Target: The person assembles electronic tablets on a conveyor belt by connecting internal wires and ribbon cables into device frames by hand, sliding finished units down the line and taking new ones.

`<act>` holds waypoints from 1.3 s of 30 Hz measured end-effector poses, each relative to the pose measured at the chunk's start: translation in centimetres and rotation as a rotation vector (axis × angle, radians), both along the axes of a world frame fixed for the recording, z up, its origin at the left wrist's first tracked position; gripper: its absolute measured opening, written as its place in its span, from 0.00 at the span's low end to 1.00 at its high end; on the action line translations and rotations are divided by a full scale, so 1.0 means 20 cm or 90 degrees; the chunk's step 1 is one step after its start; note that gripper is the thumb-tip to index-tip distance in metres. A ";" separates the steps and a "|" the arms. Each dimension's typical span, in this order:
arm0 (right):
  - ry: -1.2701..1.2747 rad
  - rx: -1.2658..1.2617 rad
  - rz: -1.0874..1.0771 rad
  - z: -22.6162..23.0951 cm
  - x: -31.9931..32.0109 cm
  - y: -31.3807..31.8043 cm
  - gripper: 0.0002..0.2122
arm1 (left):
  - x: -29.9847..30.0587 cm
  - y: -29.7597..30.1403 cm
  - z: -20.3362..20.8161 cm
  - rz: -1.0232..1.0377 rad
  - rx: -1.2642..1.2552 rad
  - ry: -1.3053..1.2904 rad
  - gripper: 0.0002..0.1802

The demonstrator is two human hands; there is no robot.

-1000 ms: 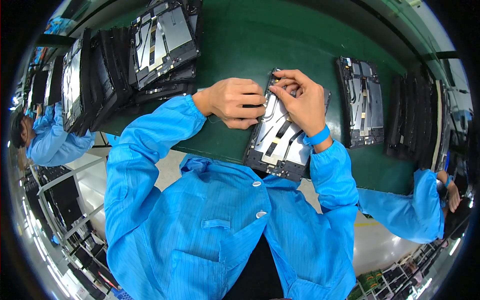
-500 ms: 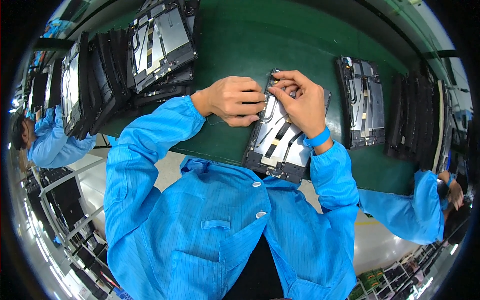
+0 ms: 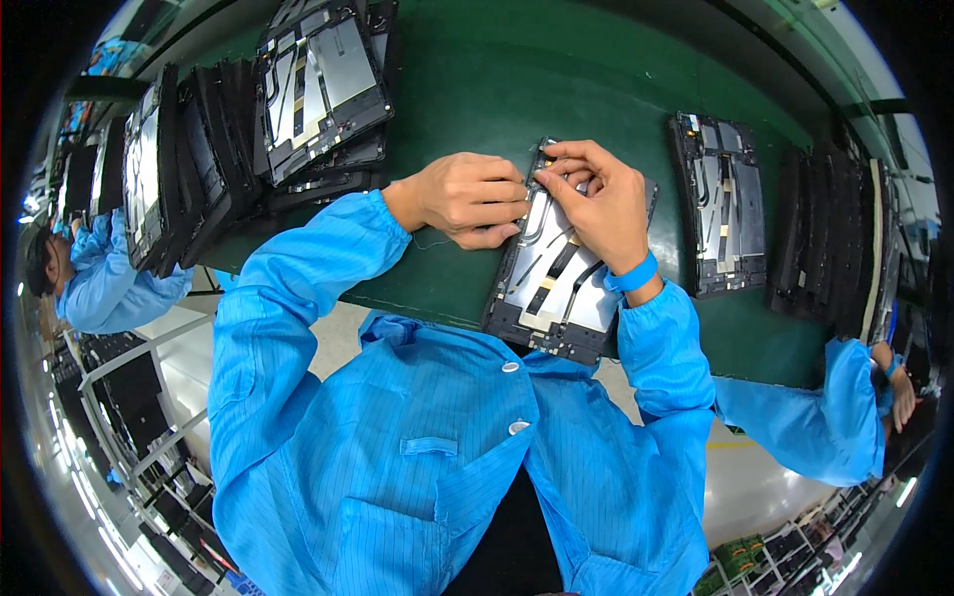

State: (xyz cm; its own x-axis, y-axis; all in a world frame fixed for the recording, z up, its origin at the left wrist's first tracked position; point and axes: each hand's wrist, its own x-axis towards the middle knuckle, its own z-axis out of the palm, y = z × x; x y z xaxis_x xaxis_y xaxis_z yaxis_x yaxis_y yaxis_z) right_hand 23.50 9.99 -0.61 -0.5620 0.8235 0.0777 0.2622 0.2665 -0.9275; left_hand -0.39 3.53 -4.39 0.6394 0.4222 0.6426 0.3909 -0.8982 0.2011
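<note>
A tablet chassis (image 3: 566, 273), black-edged with silver plates and ribbon cables inside, lies on the green bench top near its front edge. My left hand (image 3: 467, 199) is closed at the chassis's upper left edge, its fingers curled. Whether anything sits in those fingers is hidden. Across the chassis's upper end reaches my right hand (image 3: 601, 204), a blue band round its wrist. Its thumb and index finger pinch at the top left corner of the chassis; whatever they hold is too small to name.
Piled tablet chassis (image 3: 323, 84) stand at the back left, beside a leaning row of dark ones (image 3: 204, 159). Another stack (image 3: 723, 204) is on the right, next to upright black panels (image 3: 820, 238). Co-workers in blue sleeves (image 3: 124, 283) are at both sides.
My hands and the chassis hold almost the same place. At the far right, the co-worker's hand has shifted slightly downward.
</note>
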 end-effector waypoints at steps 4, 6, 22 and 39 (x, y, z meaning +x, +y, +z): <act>0.001 -0.004 0.005 0.01 0.01 0.01 0.13 | 0.01 0.02 0.02 0.014 -0.012 0.012 0.12; 0.004 -0.013 0.020 0.02 0.01 0.02 0.13 | 0.01 0.05 0.03 0.020 0.006 0.017 0.12; -0.023 -0.012 0.040 0.02 0.02 0.07 0.16 | 0.01 0.02 0.01 0.049 0.059 0.023 0.13; -0.092 0.015 0.051 0.04 -0.01 0.10 0.14 | 0.22 -0.35 0.17 0.229 -0.210 0.045 0.31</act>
State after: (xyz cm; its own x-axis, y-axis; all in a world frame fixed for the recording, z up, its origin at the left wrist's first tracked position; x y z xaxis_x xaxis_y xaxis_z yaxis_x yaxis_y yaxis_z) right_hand 23.28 11.91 0.09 -0.6324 0.7746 0.0100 0.3696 0.3130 -0.8749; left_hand 3.91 -3.41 -0.95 0.4523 0.7978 0.3986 0.6878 -0.5965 0.4136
